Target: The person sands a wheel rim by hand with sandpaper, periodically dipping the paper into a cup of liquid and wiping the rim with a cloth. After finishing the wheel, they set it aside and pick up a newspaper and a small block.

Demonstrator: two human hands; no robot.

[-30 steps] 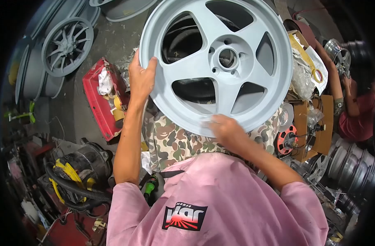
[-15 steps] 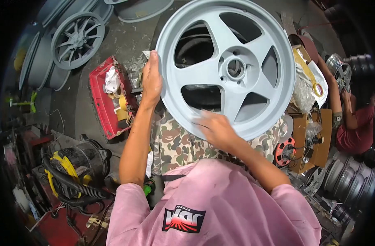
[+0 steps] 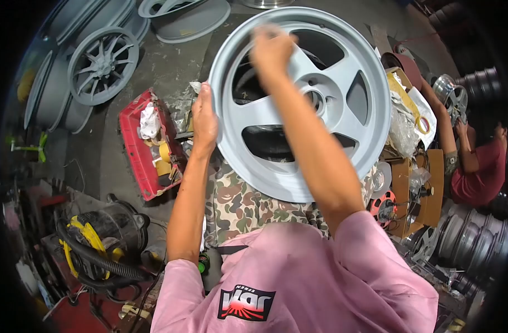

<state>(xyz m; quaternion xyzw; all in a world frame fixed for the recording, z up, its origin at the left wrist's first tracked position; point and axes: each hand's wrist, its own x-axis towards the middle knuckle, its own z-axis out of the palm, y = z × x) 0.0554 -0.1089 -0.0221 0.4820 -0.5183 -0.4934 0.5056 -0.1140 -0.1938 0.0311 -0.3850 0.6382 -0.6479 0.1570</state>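
A pale grey five-spoke car wheel (image 3: 255, 113) stands tilted in front of me, above my lap in camouflage trousers (image 3: 240, 202). My left hand (image 3: 205, 119) grips its outer rim on the left side, thumb pointing up. On the upper left of the wheel, my right hand (image 3: 273, 54) is at the inner side of the rim, its forearm crossing over the spokes. Its fingers are curled and blurred by motion; whatever they hold is hidden.
A red tray (image 3: 136, 127) with tape rolls and crumpled paper lies to the left. Nearby are a vacuum cleaner (image 3: 112, 238) and another grey wheel (image 3: 104, 65). On the right stands a cardboard box (image 3: 426, 205); beyond it a person (image 3: 479, 172) handles a metal wheel (image 3: 449, 95).
My right hand has moved from the wheel's lower rim up to its upper left. The left hand keeps its hold on the rim, and the wheel sits slightly lower in view.
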